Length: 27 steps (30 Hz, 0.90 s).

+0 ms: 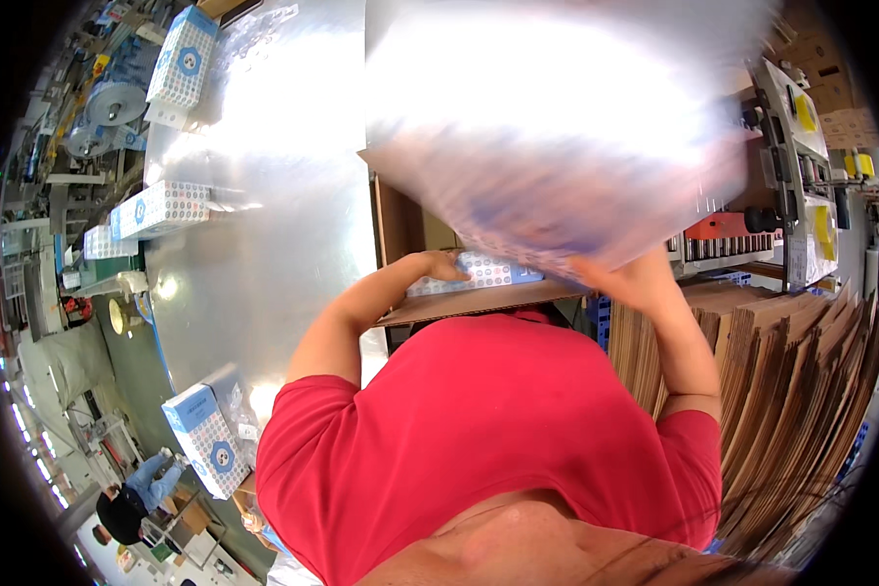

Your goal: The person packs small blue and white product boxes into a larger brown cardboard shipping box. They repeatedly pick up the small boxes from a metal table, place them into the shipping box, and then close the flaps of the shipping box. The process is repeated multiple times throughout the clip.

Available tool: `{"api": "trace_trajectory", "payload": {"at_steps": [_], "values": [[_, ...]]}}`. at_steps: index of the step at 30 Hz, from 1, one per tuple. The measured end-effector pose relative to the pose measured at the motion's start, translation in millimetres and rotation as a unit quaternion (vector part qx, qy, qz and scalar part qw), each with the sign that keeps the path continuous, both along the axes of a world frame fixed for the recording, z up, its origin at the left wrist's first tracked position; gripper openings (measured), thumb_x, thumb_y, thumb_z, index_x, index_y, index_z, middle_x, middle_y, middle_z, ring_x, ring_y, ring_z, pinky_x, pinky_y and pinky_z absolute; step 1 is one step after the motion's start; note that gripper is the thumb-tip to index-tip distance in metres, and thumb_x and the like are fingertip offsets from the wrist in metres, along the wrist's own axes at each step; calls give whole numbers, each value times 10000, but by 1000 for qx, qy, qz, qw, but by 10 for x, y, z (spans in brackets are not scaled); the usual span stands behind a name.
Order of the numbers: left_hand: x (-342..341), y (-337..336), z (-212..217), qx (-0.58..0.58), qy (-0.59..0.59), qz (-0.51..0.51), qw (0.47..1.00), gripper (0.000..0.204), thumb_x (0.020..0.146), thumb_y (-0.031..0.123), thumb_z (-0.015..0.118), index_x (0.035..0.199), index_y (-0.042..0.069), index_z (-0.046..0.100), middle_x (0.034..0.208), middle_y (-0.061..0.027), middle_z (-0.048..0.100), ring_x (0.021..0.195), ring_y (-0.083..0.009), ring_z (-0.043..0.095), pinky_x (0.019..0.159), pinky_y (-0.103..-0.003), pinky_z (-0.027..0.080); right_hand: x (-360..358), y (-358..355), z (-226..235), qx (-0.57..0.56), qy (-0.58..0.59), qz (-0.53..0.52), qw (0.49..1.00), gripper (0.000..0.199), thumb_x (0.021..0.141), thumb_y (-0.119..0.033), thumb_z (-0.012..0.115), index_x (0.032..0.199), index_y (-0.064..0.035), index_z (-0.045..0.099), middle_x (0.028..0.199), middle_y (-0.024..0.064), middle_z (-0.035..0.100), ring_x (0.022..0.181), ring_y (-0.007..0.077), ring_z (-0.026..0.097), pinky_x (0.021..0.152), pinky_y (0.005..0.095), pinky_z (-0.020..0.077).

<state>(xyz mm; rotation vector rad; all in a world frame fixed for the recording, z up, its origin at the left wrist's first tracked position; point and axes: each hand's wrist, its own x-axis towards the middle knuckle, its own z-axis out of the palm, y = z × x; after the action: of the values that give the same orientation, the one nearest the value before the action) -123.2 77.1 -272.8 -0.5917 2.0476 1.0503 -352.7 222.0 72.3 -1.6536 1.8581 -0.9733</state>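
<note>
A large, pale plastic sheet (596, 186), translucent and smeared by motion, spreads over a brown cardboard carton (397, 215) in front of my body. My right hand (635, 281) grips the sheet's near edge on the right. Inside the carton, along its near wall, lies a white and blue patterned box (488, 272). My left hand (438, 266) reaches over the near left side of the carton, with its curled fingers on the left end of that box. The sheet hides most of the carton's inside.
A shiny metal table (273, 195) extends to the left, with patterned boxes (171, 210) along its far-left edge. Flat cardboard sheets (762, 391) stand packed at the right. Beyond the carton are machine parts (796, 146). A person (127, 503) is at the lower left.
</note>
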Motion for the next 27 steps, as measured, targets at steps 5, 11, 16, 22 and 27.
{"api": "trace_trajectory", "payload": {"at_steps": [5, 11, 16, 22, 27], "values": [[90, 10, -10, -67, 97, -224, 967, 619, 858, 475, 517, 1284, 27, 496, 1236, -204, 545, 1125, -361, 525, 933, -398, 418, 446, -851, -1157, 113, 406, 179, 889, 930, 604, -96, 719, 1421, -243, 300, 1188, 232, 438, 1131, 409, 434, 892, 512, 391], [682, -726, 1744, -118, 316, 165, 927, 431, 820, 329, 611, 1174, 86, 584, 978, -173, 647, 951, -342, 598, 849, -419, 458, 280, -1066, -3382, 423, 287, 260, 819, 978, 659, -114, 684, 1462, -280, 150, 1397, 262, 311, 1277, 428, 322, 990, 542, 348], [2424, -2584, 2253, -649, 59, 433, 623, 566, 889, 476, 474, 1328, 120, 470, 1391, -261, 350, 1347, -396, 220, 1039, -551, 259, 830, -1342, -3161, 393, 316, 313, 805, 716, 723, -170, 649, 1374, -195, 353, 1280, 220, 478, 1177, 375, 468, 929, 438, 439], [2500, -2651, 1943, -526, 122, 425, 726, 518, 869, 476, 508, 1253, 130, 547, 1457, -168, 295, 1374, -388, 170, 1114, -511, 167, 1437, -2205, -1689, -2, 120, 327, 937, 496, 760, -71, 607, 1240, -153, 511, 1016, 141, 608, 953, 320, 581, 805, 406, 488], [2101, -1348, 2536, -300, 285, 229, 881, 384, 833, 443, 580, 1070, 149, 646, 1294, -81, 508, 1297, -316, 361, 945, -439, 438, 2023, -2713, -792, -82, 270, 385, 879, 757, 662, 2, 655, 1350, -210, 425, 1392, 124, 377, 1287, 321, 352, 1052, 468, 286]]}}
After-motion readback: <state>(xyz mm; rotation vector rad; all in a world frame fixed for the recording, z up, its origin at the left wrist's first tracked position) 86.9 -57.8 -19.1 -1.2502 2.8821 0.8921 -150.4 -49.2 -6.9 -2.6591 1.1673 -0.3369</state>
